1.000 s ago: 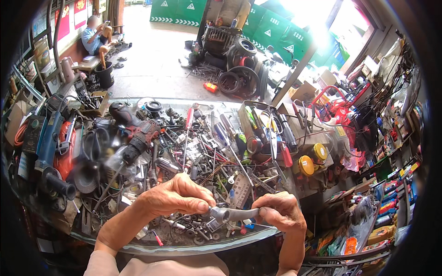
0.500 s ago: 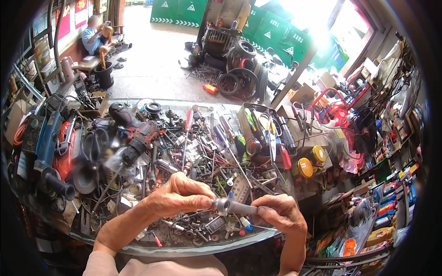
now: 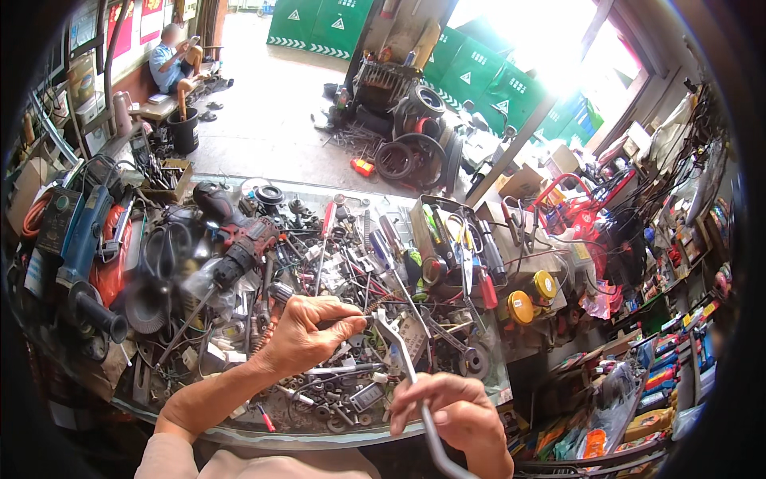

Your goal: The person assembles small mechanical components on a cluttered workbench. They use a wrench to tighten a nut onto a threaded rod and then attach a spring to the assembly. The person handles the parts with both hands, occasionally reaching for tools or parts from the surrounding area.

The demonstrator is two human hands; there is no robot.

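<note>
A long grey bent rod (image 3: 408, 361) slants over the cluttered bench, from its far end near the middle down past the lower edge. My right hand (image 3: 447, 407) has its fingers curled round the rod's lower part. Its index finger lies along the shaft. At the rod's far end, my left hand (image 3: 307, 335) pinches with thumb and forefinger. Whatever sits between those fingertips is too small to name, and it meets or nearly meets the rod's end. Loose screws, springs, washers and wires lie beneath both hands.
A cordless drill (image 3: 239, 239) and an angle grinder (image 3: 84, 231) lie on the left. Beyond my hands stand a tool tin (image 3: 435, 267) and, right of it, yellow-lidded jars (image 3: 521, 306). The bench's glass edge (image 3: 319, 441) runs in front of me. A seated person (image 3: 169, 64) is far left.
The grey rod has swung from pointing sideways between my hands to slanting toward me. My right hand has moved down and left along with it; my left hand has stayed near the rod's end.
</note>
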